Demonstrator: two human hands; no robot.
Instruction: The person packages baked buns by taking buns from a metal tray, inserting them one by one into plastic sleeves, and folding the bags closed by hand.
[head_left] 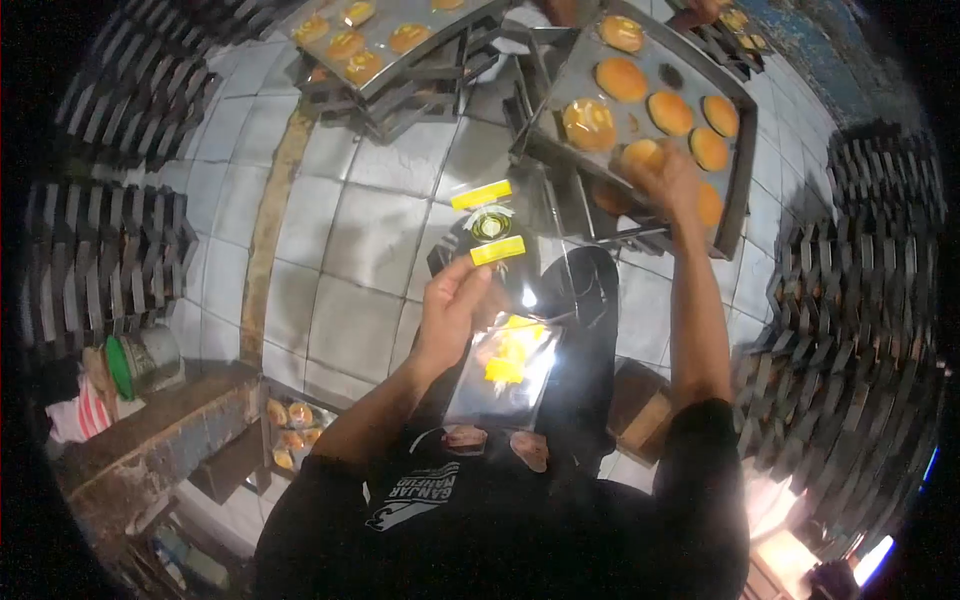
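My left hand (452, 308) pinches a clear plastic bag (490, 226) printed with yellow bands and a round emblem, held up in front of my knees. My right hand (672, 182) reaches into a metal tray (745, 165) at the upper right, its fingers closed on a round golden bun (641, 153). Several other buns lie around it, among them a plain bun (621, 79). Next to my right hand, a bun in clear wrapping (589, 124) rests at the tray's left side. More printed bags (500, 385) lie in a shiny pile on my lap.
Another tray of buns (385, 40) sits on stacked trays at the upper left. Tall stacks of dark trays (110, 260) line the left, with more trays (850, 300) at right. A wooden bench (165, 440) stands at lower left, a small tray of buns (293, 425) beside it.
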